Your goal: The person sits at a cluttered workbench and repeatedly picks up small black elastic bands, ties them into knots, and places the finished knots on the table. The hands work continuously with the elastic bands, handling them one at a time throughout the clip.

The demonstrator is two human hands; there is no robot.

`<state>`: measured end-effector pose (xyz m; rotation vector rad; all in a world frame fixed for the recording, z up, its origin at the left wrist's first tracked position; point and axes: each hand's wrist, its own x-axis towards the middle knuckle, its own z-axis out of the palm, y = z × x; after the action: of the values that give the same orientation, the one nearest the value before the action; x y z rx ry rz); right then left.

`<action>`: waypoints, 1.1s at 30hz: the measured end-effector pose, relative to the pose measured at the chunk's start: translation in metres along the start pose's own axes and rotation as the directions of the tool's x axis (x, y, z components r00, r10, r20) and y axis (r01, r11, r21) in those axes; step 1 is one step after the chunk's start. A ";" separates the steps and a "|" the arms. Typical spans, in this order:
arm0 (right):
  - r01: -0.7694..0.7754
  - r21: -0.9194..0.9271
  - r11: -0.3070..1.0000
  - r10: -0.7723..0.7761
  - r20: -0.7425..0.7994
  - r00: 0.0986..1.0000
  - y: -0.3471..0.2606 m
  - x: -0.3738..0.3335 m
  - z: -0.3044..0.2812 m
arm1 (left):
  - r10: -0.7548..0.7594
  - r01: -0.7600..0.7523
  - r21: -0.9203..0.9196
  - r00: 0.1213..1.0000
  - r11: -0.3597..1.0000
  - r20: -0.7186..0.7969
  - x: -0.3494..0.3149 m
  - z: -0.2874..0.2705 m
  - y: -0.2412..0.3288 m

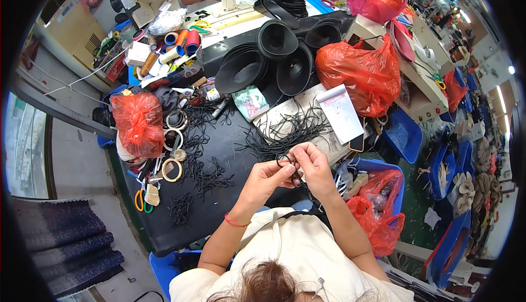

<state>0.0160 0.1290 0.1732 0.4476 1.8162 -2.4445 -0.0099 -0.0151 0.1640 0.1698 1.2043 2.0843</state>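
Note:
Both my hands meet over the near right part of the black table, pinching a thin black cord point(282, 158) that curls in a small loop. My left hand point(267, 179) grips it from the left with thumb and fingers pressed together. From the other side, my right hand point(311, 166) pinches the cord close to the left fingertips. Just beyond them, a heap of loose black cords point(290, 129) spreads over a pale board point(276, 117). More tangled bunches of black cord point(208, 179) lie left of my hands. The cord's ends are partly hidden by my fingers.
Rolled black strips point(241, 66) stand at the back. A notepad point(341, 114) and an orange-red plastic bag point(361, 66) are on the right. Tape rings point(172, 169), scissors point(143, 199) and another red bag point(137, 124) line the left edge. A blue bin point(399, 176) stands beside my right arm.

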 end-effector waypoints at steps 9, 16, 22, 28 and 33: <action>0.033 -0.031 0.999 -0.037 -0.115 0.993 0.022 -0.018 -0.011 | 0.065 -0.134 -0.255 0.963 0.958 -0.261 0.011 0.003 -0.010; 0.114 -0.013 0.993 -0.114 -0.108 0.988 0.012 -0.016 -0.006 | 0.118 -0.135 -0.069 0.972 0.988 -0.202 0.009 0.003 -0.013; 0.086 0.005 0.996 -0.086 -0.020 0.996 0.011 -0.017 -0.013 | 0.114 -0.135 -0.080 0.969 0.988 -0.221 0.008 0.001 -0.016; 0.025 -0.012 1.000 -0.025 0.044 0.999 0.011 -0.016 -0.023 | 0.082 -0.111 -0.121 0.972 0.986 -0.221 0.008 0.002 -0.019; -0.030 -0.083 0.996 0.027 -0.031 0.999 0.000 -0.018 -0.020 | 0.085 -0.107 -0.096 0.973 0.990 -0.216 0.007 0.002 -0.019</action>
<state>0.0370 0.1454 0.1729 0.5034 1.9013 -2.3457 -0.0045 -0.0033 0.1478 -0.0456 1.2240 2.2916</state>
